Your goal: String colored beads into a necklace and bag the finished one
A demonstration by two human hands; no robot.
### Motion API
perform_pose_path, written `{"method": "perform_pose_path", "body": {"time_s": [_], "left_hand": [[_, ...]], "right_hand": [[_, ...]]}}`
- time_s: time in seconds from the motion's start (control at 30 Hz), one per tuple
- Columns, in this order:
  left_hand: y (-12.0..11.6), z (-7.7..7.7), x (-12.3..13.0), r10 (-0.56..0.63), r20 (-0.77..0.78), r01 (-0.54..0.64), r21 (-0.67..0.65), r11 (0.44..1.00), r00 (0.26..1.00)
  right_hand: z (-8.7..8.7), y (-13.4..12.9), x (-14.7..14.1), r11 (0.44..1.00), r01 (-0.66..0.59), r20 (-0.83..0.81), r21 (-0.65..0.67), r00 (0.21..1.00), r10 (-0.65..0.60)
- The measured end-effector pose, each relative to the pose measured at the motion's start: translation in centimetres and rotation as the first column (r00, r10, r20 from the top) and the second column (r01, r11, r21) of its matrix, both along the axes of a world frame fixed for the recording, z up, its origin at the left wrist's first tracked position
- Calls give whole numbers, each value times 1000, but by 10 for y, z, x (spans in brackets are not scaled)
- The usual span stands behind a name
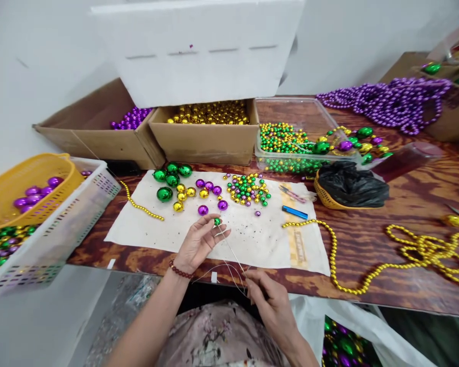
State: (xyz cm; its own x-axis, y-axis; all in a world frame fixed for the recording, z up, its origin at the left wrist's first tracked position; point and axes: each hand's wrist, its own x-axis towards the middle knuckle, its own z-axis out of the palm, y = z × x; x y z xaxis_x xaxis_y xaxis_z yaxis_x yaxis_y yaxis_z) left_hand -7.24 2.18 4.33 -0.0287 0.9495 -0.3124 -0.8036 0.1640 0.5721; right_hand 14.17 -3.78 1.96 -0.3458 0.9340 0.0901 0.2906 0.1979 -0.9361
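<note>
While left fingers pinch a green bead, right fingers grip a thin strand, its end hidden.

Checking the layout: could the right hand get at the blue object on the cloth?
Likely yes: only the gold bead strand lies before the blue object, though the right hand holds thread.

Our wooden table carries a white cloth. Behind it we see a wide cardboard box, a second cardboard box and a clear tub; right of the cloth, a small yellow basket and a gold bead string whose end overlaps it.
</note>
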Motion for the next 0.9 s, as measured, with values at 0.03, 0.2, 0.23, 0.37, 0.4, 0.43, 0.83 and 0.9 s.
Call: {"method": "perform_pose_path", "body": {"time_s": [0.03, 0.2, 0.23, 0.37, 0.4, 0.43, 0.83, 0.9], "left_hand": [[0, 0, 0, 0, -5, 0, 3, 1000, 1000], [-1, -2, 1, -4, -49, 4, 8, 1000, 999], [-1, -3, 1, 1, -61, 0, 11, 1000, 998], [0, -5, 1, 28, -111, -25, 34, 999, 993], [0, -6, 1, 34, -117, -30, 37, 999, 993], [0, -6, 1, 38, -121, -34, 39, 999, 992], [-4, -12, 8, 123, -292, -106, 74, 992, 949], [-13, -14, 15, 95, -360, -68, 87, 994, 928]], "right_hand": [[0, -1, 0, 1000, 6, 9, -2, 1000, -6], [1, -2, 0, 1000, 14, 39, -25, 999, -13], [0, -3, 0, 1000, 12, 44, -28, 999, -11], [-4, -4, 0, 999, 9, 50, -42, 999, -7], [-5, -4, -1, 999, 6, 45, -46, 999, -4], [-6, -4, -1, 999, 3, 40, -47, 999, -1], [-25, 0, -7, 990, -43, 48, -137, 998, 50], [-30, 3, -13, 986, -46, 26, -158, 998, 51]]}}
